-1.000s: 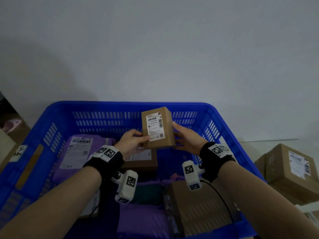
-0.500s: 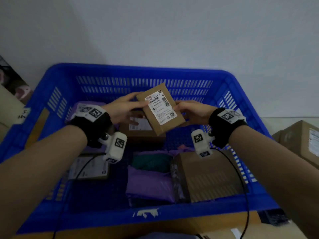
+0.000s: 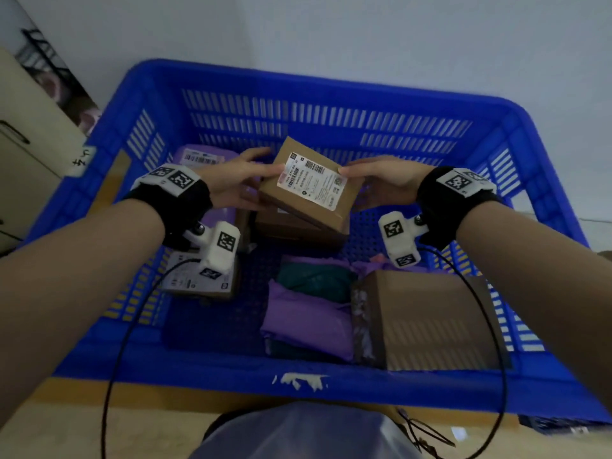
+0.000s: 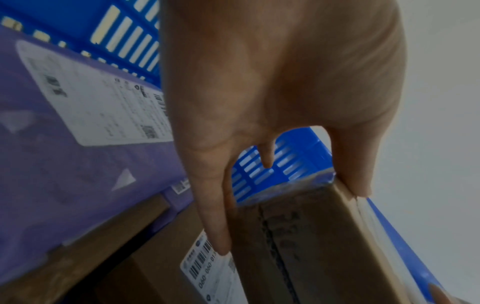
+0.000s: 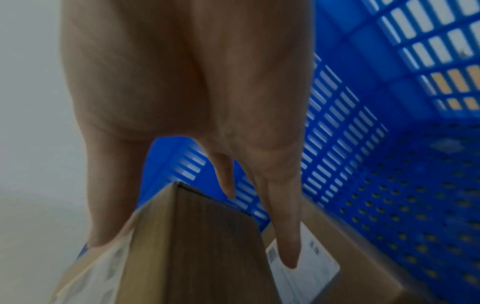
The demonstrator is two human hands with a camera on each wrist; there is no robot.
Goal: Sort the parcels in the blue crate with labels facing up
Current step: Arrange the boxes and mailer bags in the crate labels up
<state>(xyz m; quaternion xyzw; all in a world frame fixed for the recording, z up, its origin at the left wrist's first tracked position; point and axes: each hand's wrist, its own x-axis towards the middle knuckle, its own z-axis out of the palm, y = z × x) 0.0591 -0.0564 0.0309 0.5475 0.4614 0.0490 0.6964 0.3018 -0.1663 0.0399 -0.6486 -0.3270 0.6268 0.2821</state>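
A small brown cardboard parcel (image 3: 308, 187) with a white label facing up hangs tilted over the back middle of the blue crate (image 3: 298, 382). My left hand (image 3: 238, 183) grips its left end, thumb on top and fingers underneath. My right hand (image 3: 381, 183) grips its right end the same way. The left wrist view shows the parcel (image 4: 306, 242) pinched between thumb and fingers. In the right wrist view the parcel (image 5: 187, 242) is held just above another labelled box (image 5: 324, 259). That brown box (image 3: 291, 226) lies directly under the held parcel.
In the crate lie a purple mailer (image 3: 202, 157) with its label up at back left, a labelled box (image 3: 198, 279) at left, a purple bag (image 3: 308, 323) and a teal bag (image 3: 314, 279) in the middle, and a large brown box (image 3: 433, 319) at front right.
Both hands have lowered the parcel into the crate and tilted it from upright to nearly flat, label up, down over the brown box. The head view has dipped toward the crate.
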